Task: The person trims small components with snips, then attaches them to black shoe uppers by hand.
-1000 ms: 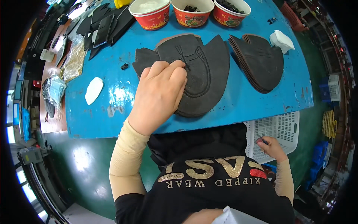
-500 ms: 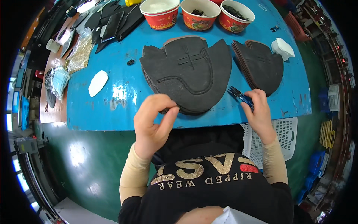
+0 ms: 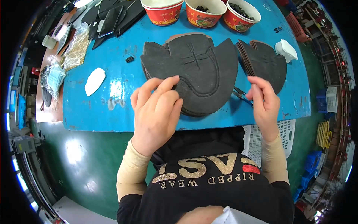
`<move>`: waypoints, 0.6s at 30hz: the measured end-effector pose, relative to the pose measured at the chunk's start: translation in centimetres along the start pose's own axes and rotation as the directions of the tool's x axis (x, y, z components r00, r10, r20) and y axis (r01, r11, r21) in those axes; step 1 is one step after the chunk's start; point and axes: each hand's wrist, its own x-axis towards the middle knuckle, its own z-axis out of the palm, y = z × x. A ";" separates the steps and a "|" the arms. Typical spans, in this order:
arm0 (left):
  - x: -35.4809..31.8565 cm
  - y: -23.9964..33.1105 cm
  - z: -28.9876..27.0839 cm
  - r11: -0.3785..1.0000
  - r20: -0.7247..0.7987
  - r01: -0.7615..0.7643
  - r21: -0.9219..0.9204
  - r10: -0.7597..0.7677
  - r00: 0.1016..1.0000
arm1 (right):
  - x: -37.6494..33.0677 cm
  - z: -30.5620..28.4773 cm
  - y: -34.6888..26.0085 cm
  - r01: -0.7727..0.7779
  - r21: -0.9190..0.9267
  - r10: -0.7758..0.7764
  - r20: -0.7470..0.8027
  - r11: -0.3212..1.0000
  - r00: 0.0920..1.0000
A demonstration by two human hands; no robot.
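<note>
A stack of black leather-like cut pieces (image 3: 201, 82), with stitched curves and a cross mark on top, lies on the blue table in front of me. My left hand (image 3: 156, 108) is over its near left edge, fingers loosely stretched and apart, holding nothing I can see. My right hand (image 3: 264, 104) hovers by the stack's right side with bent, parted fingers. Beneath its fingertips, small blue-handled thread snips (image 3: 242, 96) appear to lie on the table, their handle end partly hidden by the hand. A smaller stack of black pieces (image 3: 266, 61) lies just beyond that hand.
Three red-and-white paper tubs (image 3: 204, 16) stand at the back, two with dark scraps. White flat pieces (image 3: 95, 81) (image 3: 286, 50) lie left and right. A phone (image 3: 111, 21) rests on black material at the far left. A white basket (image 3: 287, 136) sits below the table's right edge.
My left hand has come off the stack's near edge and moved up over it, its pinch loosened. My right hand has shifted up and away, letting go of the snips as far as I can see.
</note>
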 end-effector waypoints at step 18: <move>0.1 -0.7 2.5 0.996 0.022 0.023 0.092 -0.025 0.999 | 6.0 7.1 -2.3 0.502 -0.255 -0.476 0.161 0.826 0.865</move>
